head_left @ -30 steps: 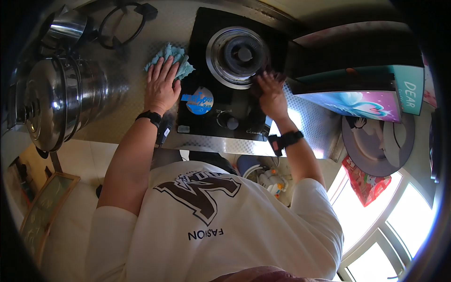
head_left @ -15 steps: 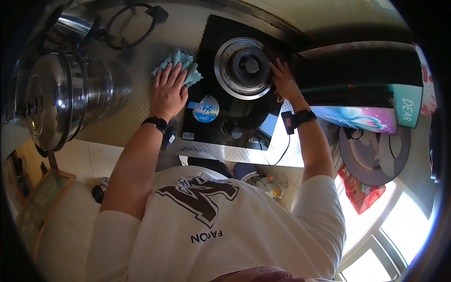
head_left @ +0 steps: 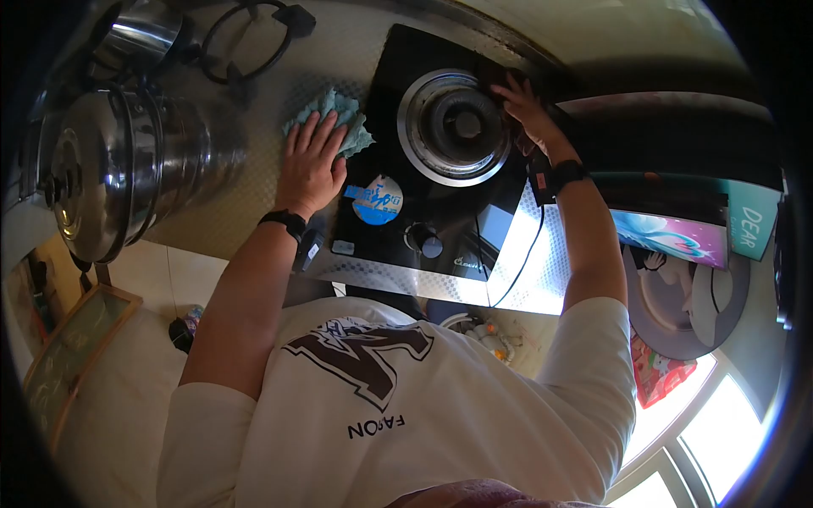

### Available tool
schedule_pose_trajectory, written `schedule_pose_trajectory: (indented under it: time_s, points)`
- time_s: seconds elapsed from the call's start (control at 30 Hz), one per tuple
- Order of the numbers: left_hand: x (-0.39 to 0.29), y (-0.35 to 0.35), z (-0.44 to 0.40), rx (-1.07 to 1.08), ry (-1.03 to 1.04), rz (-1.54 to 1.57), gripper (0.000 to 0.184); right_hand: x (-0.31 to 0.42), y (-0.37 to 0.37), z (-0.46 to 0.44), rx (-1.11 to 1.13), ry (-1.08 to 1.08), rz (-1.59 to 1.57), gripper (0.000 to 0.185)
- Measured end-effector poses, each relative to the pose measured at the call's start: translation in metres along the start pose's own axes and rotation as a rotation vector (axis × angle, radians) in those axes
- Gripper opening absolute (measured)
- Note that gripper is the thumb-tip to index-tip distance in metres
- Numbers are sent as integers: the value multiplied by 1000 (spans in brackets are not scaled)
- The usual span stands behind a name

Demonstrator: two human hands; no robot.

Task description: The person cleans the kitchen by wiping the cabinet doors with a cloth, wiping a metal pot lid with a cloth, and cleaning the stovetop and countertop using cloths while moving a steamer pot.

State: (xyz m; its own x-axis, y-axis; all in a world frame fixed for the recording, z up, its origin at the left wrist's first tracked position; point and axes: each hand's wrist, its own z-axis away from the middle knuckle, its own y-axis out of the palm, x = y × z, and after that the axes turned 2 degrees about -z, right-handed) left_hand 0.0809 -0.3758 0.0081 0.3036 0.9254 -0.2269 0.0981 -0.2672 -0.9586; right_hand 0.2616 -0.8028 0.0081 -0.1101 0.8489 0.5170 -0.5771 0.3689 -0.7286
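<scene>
My left hand (head_left: 312, 169) rests on a bunched teal cloth (head_left: 343, 123), its fingers laid over the cloth on the counter just left of the black gas stove (head_left: 373, 161). The stove has one round burner (head_left: 466, 125) with a silver ring, a control knob (head_left: 430, 245) at the front and a blue-and-white sticker (head_left: 377, 201). At the stove's right edge, beside the burner, is my right hand (head_left: 529, 114). Its fingers are stretched out and apart, and no object shows in them. Part of that hand's underside is hidden in shadow.
A large steel steamer pot (head_left: 110, 169) stands on the counter (head_left: 212, 220) at left. Behind it are a steel pot (head_left: 140, 38) and a black pan support (head_left: 246, 42). A box marked DEAR (head_left: 754, 218) stands right. A dark cable (head_left: 529, 254) runs from my right wrist.
My right hand has moved back along the stove's right edge, away from my body. My left hand stays on the cloth. The whole view has shifted slightly.
</scene>
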Motion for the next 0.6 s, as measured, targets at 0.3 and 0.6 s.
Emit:
schedule_pose_trajectory:
  time_s: [0.3,0.6]
  points:
    - [2,4,0,-15,9,12,50,-14,14,-29,-401,-72,438,51]
    - [2,7,2,-6,8,18,53,24,95,104,-659,-9,425,53]
